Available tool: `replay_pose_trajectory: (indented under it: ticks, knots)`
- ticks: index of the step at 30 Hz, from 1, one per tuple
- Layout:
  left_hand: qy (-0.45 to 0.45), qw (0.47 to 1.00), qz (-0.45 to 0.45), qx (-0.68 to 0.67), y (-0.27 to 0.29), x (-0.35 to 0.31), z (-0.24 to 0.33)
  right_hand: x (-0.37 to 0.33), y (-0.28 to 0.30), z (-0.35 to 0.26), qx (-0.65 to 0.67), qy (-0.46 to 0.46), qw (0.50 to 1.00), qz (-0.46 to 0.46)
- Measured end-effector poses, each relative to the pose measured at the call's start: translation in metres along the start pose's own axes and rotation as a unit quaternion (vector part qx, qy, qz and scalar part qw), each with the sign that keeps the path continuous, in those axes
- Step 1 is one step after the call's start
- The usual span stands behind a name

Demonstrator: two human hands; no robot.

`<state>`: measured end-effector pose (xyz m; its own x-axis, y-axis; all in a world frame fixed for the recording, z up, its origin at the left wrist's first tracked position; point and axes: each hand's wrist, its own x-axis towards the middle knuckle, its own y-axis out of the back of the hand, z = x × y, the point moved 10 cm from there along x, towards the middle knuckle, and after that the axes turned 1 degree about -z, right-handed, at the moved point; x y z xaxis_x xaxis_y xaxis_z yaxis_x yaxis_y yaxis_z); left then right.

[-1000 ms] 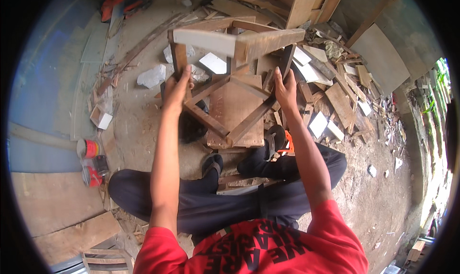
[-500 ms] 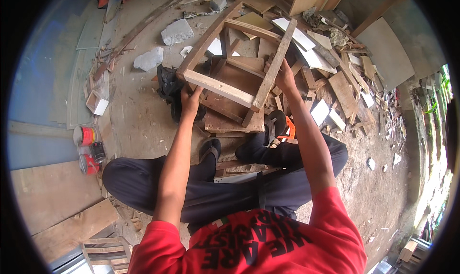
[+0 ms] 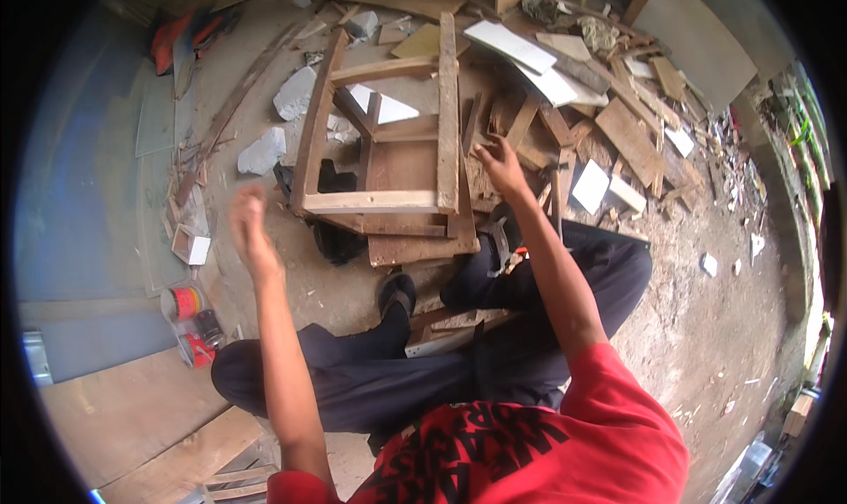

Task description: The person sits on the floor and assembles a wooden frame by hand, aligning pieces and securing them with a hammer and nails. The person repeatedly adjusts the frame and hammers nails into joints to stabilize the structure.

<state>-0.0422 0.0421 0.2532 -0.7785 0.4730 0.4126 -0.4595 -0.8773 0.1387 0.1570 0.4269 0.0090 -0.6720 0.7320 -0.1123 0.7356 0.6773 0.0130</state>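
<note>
A wooden frame (image 3: 371, 201) of nailed strips rests tilted in front of me, on or against a brown wooden board (image 3: 406, 250). My left hand (image 3: 251, 231) is off to the left of the frame, apart from it. It is somewhat blurred, with its fingers stretched out and nothing in it. To the right of the frame's long side strip is my right hand (image 3: 503, 167), fingers apart and holding nothing that I can see. A gap shows between it and the strip. Under the frame lies a black bag-like thing (image 3: 337, 242), partly hidden.
Scrap wood (image 3: 631, 138) and white board pieces (image 3: 525, 50) are heaped at the far right. Concrete chunks (image 3: 262, 151) lie beyond my left hand. Several cans (image 3: 187, 303) stand at the left, near a plywood sheet (image 3: 132, 398). My crossed legs (image 3: 379, 380) are close below the frame.
Both hands have let go of the wooden frame. It has turned more upright in view and sits lower. My left hand has swung left, my right hand slightly back from it.
</note>
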Motion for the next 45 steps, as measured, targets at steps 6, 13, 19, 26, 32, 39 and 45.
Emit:
replay_pose_trajectory:
  ticks: [6, 13, 19, 26, 32, 39, 45]
  knots:
    - [-0.057, 0.918, -0.318, 0.230, -0.189, 0.012, 0.097, -0.077, -0.062, 0.016, -0.216, 0.103, 0.971, 0.017]
    - [0.021, 0.842, -0.377, 0.385, -0.232, -0.016, 0.057, -0.063, -0.072, 0.013, -0.198, 0.144, 0.966, -0.081]
    - [0.051, 0.832, -0.411, 0.369, -0.234, -0.022, 0.049, -0.063, -0.080, 0.008, -0.291, 0.115, 0.943, -0.116]
    - [0.090, 0.861, -0.415, 0.281, -0.231, -0.016, 0.059, -0.065, -0.047, -0.006, -0.200, 0.100, 0.974, -0.042]
    - [-0.044, 0.941, -0.261, 0.212, -0.196, -0.008, 0.085, -0.080, 0.025, -0.008, -0.110, 0.058, 0.987, 0.103]
    - [-0.083, 0.974, 0.178, 0.112, -0.034, -0.054, 0.074, -0.110, -0.013, -0.014, -0.002, -0.072, 0.989, -0.127]
    - [0.271, 0.904, 0.330, -0.034, 0.055, -0.151, -0.108, -0.157, -0.129, -0.046, 0.014, -0.086, 0.905, -0.416]
